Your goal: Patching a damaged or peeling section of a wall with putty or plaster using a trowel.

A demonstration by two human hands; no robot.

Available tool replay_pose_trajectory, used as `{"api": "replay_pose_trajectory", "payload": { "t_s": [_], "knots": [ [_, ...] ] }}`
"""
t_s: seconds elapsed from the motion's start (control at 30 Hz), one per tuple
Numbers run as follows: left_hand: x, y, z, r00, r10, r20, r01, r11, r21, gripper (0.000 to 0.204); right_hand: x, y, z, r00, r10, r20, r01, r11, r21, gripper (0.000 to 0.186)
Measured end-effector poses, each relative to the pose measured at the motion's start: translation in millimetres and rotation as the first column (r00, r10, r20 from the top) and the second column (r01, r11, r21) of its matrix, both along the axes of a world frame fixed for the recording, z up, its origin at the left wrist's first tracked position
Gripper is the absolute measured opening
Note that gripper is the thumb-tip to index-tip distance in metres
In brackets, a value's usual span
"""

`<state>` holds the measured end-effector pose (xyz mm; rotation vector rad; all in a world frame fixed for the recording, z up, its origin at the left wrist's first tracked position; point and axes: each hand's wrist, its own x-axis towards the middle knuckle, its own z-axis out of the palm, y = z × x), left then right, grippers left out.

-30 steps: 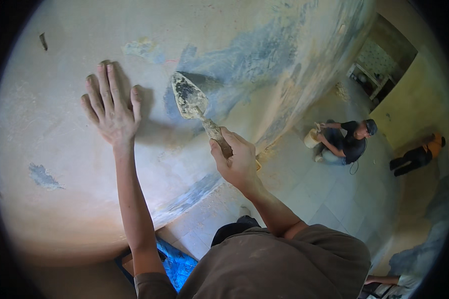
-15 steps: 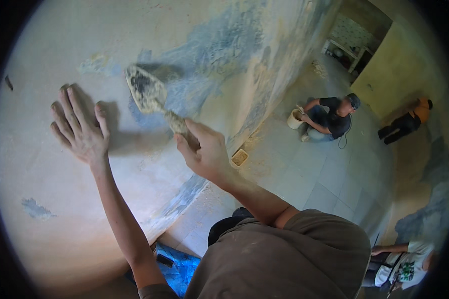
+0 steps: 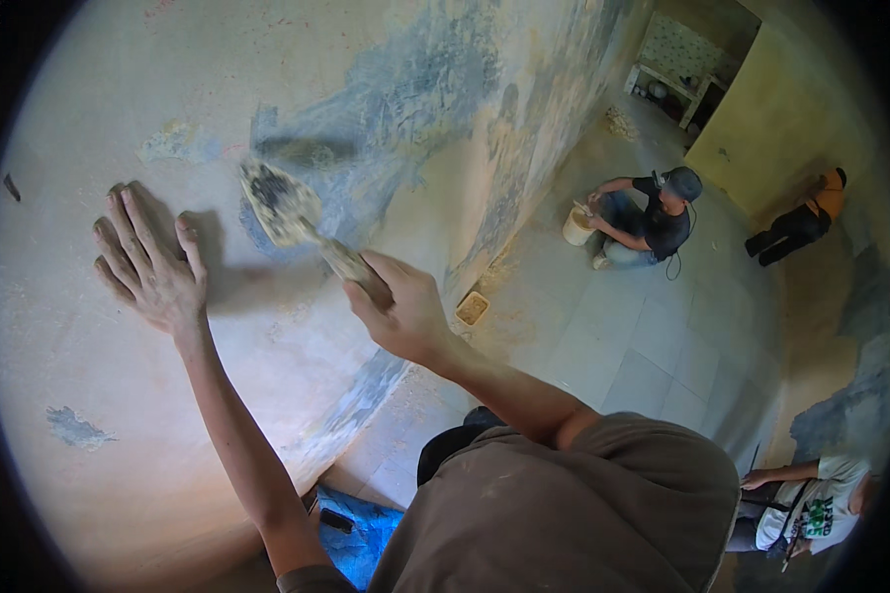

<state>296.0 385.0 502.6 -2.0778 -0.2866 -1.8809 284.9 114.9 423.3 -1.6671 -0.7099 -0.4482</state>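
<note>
Bare wall [image 3: 89,109] surrounds the flat left hand [image 3: 153,272]; right hand [image 3: 400,311] grips the trowel [image 3: 292,217].

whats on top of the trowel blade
Lumps of grey, gritty plaster cover most of the pointed metal trowel blade, held by the right hand against the pale, blue-patched wall. The metal beneath is mostly hidden, and the blade is motion-blurred.

Against the wall [image 3: 89,376], the left hand [image 3: 153,272] lies flat with fingers spread, while just right of it the right hand [image 3: 400,311] grips a plaster-caked trowel [image 3: 282,208], blade on the wall's blue patch [image 3: 405,89].
</note>
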Motion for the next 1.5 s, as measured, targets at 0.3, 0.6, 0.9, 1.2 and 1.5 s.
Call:
{"api": "replay_pose_trajectory", "payload": {
  "t_s": [0.3,0.6,0.9,1.2,1.5],
  "knots": [
    [-1,-5,3,0.999,-0.028,0.015,0.028,0.999,0.020,0.063,-31,-61,-47,0.997,-0.046,-0.061,0.043,0.998,-0.054,0.036],
    [-8,-8,7,0.998,-0.053,0.018,0.052,0.995,0.086,0.064,-54,-117,-57,0.977,-0.156,-0.149,0.134,0.980,-0.149,0.038],
    [-4,-11,9,1.000,-0.013,0.011,0.012,0.995,0.100,0.065,-61,-137,-55,0.952,-0.203,-0.228,0.168,0.972,-0.164,0.038],
    [-2,-2,2,0.995,-0.009,-0.103,0.007,1.000,-0.019,0.067,-58,-133,-63,0.977,-0.139,-0.163,0.113,0.980,-0.161,0.038],
    [-15,0,-1,0.986,0.097,-0.136,-0.106,0.993,-0.060,0.062,-49,-119,-60,0.966,-0.161,-0.200,0.124,0.974,-0.187,0.031]
  ]
}}
